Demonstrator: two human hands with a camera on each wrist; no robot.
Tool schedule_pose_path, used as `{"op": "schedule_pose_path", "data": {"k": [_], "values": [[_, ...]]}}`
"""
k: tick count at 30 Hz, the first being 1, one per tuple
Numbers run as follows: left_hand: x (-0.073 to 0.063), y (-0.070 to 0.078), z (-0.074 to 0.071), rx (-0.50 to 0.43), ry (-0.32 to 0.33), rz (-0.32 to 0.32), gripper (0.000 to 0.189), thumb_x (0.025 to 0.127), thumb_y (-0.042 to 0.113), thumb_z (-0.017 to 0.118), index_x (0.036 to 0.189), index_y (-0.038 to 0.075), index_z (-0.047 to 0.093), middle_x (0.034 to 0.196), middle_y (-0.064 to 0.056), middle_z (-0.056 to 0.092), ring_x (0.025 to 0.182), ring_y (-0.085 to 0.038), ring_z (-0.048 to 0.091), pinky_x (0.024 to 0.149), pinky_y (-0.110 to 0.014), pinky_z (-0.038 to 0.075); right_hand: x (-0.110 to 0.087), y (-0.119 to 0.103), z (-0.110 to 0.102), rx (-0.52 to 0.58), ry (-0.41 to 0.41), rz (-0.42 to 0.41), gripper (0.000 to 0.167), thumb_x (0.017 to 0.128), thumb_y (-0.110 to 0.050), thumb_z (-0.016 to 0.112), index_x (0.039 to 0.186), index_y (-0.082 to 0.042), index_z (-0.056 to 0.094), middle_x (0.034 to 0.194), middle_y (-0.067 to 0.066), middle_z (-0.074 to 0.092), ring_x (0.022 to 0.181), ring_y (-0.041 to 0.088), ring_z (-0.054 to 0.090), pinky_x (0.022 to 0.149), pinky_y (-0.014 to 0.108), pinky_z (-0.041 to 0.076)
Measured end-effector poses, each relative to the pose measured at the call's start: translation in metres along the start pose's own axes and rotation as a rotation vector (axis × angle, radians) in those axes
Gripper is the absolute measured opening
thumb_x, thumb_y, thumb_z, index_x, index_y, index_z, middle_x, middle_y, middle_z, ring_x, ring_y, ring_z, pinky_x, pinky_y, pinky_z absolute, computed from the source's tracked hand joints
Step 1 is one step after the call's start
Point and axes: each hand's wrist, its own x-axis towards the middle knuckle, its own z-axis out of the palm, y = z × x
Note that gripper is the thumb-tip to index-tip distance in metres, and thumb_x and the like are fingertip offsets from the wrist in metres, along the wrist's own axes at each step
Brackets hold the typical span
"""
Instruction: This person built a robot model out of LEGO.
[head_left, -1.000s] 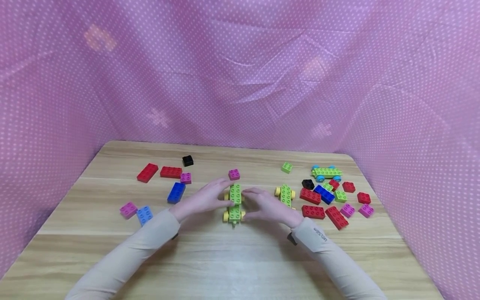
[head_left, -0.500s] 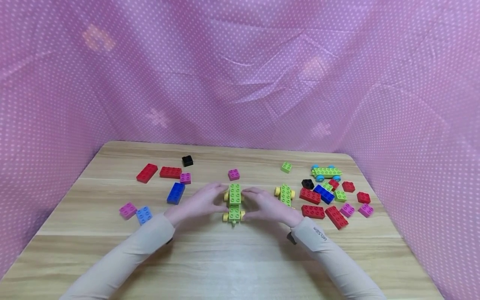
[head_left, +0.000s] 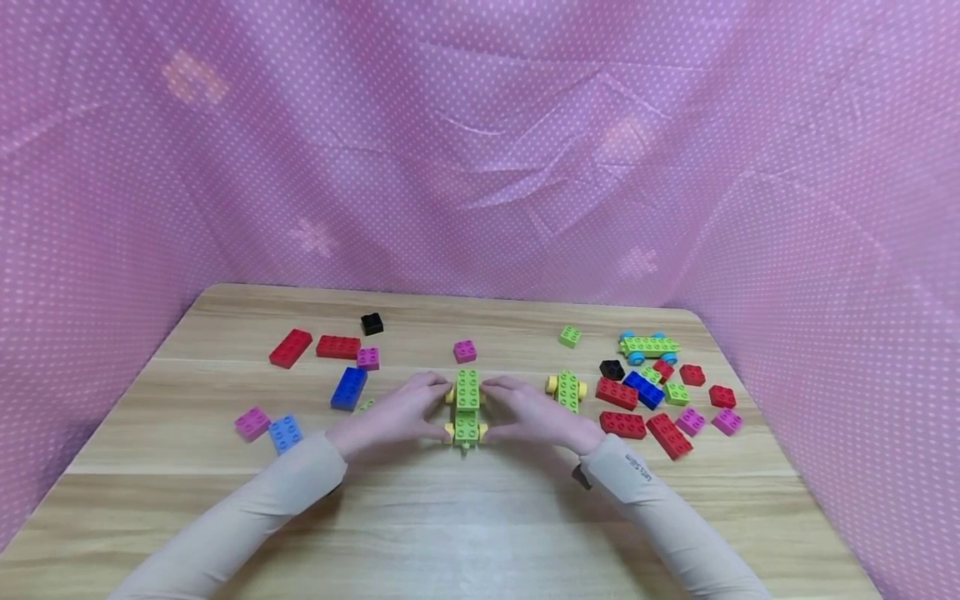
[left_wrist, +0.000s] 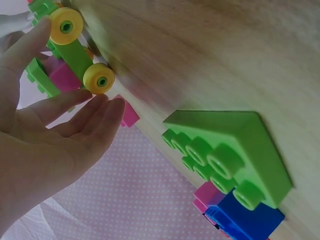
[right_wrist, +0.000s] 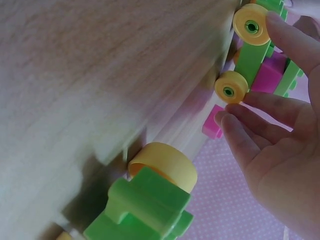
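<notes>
Left hand [head_left: 390,415] has slid down beside the green car [head_left: 467,392], whose long axis points to the counter's [head_left: 480,525] far edge. Right hand [head_left: 536,415] is equally near; both spread.

Curtained-off tabletop play area; home or studio, can't tell. Pink, white-dotted fabric drape [head_left: 480,167] hangs in folds past the far, left and right edges of the light wood-grain worktop [head_left: 480,525], rounded far corners. Play setting shown by multicoloured studded plastic bricks [head_left: 622,425] toward left and right edges, plus green plastic toy car with yellow wheels [head_left: 467,390] mid-worktop.
</notes>
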Motion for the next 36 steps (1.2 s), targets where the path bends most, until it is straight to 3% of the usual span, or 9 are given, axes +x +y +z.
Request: {"op": "schedule_pose_path", "data": {"k": [5,18,25,31,36], "values": [[0.000,-0.001,0.001,0.010,0.016,0.030,0.084,0.078,0.037,0.082,0.144,-0.001,0.047,0.149,-0.019,0.047,0.140,-0.034,0.043,0.119,-0.051,0.037,0.000,0.000,0.000,-0.009,-0.005,0.003,0.078,0.083,-0.037,0.079,0.144,-0.001,0.047,0.148,0.017,0.051,0.135,0.030,0.052,0.116,0.041,0.043],[0.001,0.001,0.002,0.012,0.013,0.000,0.085,0.076,0.038,0.083,0.144,0.002,0.047,0.150,-0.016,0.047,0.140,-0.032,0.044,0.120,-0.049,0.036,-0.003,0.003,-0.011,-0.005,-0.014,0.005,0.074,0.086,-0.038,0.076,0.144,-0.001,0.048,0.147,0.018,0.051,0.134,0.032,0.052,0.115,0.044,0.043],[-0.001,0.002,0.001,0.024,0.017,-0.009,0.086,0.076,0.038,0.084,0.144,0.002,0.047,0.151,-0.016,0.046,0.141,-0.033,0.043,0.120,-0.051,0.036,-0.011,0.013,-0.037,0.006,0.052,0.010,0.061,0.091,-0.031,0.071,0.140,0.001,0.052,0.146,0.021,0.051,0.136,0.035,0.050,0.116,0.050,0.041],[0.000,0.002,0.000,0.008,0.005,-0.018,0.085,0.076,0.038,0.084,0.145,0.003,0.047,0.151,-0.015,0.047,0.141,-0.031,0.043,0.120,-0.049,0.036,-0.023,0.029,-0.066,0.016,0.113,0.140,0.060,0.094,-0.031,0.068,0.143,-0.004,0.049,0.149,0.015,0.050,0.139,0.034,0.047,0.115,0.051,0.041],[0.000,0.001,0.000,-0.003,0.002,-0.018,0.085,0.076,0.037,0.084,0.144,0.003,0.047,0.150,-0.015,0.047,0.141,-0.031,0.044,0.119,-0.050,0.037,-0.031,0.048,-0.088,0.008,0.175,0.149,0.059,0.093,-0.029,0.069,0.142,-0.002,0.050,0.145,0.018,0.054,0.136,0.036,0.050,0.113,0.053,0.044]]}}
